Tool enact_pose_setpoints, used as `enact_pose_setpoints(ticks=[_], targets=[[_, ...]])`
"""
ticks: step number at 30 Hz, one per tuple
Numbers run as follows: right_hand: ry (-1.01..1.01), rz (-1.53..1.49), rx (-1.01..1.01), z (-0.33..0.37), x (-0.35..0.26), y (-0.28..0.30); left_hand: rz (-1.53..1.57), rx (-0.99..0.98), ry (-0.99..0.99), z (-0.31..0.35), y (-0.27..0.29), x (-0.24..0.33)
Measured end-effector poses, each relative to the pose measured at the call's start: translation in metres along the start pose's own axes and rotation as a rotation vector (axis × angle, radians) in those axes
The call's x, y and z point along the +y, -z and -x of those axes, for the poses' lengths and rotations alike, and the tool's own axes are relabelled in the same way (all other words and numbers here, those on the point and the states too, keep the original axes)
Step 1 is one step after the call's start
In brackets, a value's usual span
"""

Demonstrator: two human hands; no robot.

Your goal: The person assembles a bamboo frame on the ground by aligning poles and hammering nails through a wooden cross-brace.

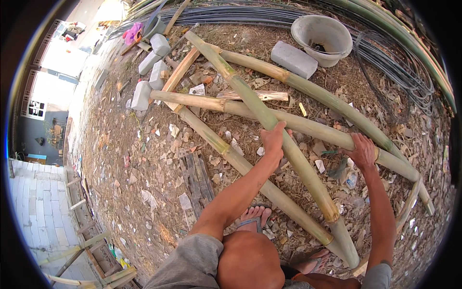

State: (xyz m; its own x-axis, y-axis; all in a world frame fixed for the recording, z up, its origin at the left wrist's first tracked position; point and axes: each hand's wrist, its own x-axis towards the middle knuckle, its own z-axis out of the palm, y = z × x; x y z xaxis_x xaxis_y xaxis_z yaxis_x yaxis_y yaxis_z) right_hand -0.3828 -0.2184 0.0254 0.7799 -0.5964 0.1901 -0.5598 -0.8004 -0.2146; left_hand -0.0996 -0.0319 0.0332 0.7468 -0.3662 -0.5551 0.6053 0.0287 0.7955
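My left hand (274, 140) is closed round a green bamboo pole (245, 91) that slants from the upper left down to the lower right, on top of the others. My right hand (363, 151) grips a paler bamboo pole (308, 125), which passes beneath the slanting one; its fingertips are partly hidden. Beyond it lies another bamboo pole (327, 98), and nearer my feet a further bamboo pole (236, 156). At the left, the poles' ends rest by a split wooden crosspiece (182, 72). A second crosspiece (409, 202) is at the right ends.
Grey concrete blocks (141, 95) sit at the left ends, and another block (293, 59) stands by a grey bucket (322, 38). Long dark rods (231, 15) and coiled wire run along the back. A weathered board (196, 180) lies among leaves and rubble near my sandalled foot (255, 216).
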Motion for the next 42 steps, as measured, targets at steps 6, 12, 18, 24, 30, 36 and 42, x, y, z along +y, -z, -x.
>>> enact_pose_setpoints(ticks=[6,12,18,24,30,36,42], targets=[[0.032,-0.042,0.017,-0.003,0.002,-0.004,0.022,-0.074,-0.017,-0.008,0.013,-0.001],[0.018,-0.044,0.029,-0.004,0.005,-0.002,0.005,-0.04,-0.049,-0.006,0.004,-0.002],[-0.006,-0.053,-0.024,-0.004,0.007,-0.002,-0.015,0.027,-0.015,0.01,0.013,0.003],[-0.024,-0.026,-0.035,-0.008,0.003,-0.007,-0.06,0.017,0.014,0.01,0.012,0.007],[0.005,-0.026,0.019,-0.011,0.003,-0.007,-0.043,-0.029,0.01,-0.002,0.006,0.003],[-0.007,0.018,0.004,-0.005,0.014,-0.008,-0.074,-0.014,-0.041,-0.001,-0.004,-0.008],[0.017,0.025,0.05,-0.004,0.006,-0.017,-0.086,0.0,-0.115,0.004,0.001,-0.007]])
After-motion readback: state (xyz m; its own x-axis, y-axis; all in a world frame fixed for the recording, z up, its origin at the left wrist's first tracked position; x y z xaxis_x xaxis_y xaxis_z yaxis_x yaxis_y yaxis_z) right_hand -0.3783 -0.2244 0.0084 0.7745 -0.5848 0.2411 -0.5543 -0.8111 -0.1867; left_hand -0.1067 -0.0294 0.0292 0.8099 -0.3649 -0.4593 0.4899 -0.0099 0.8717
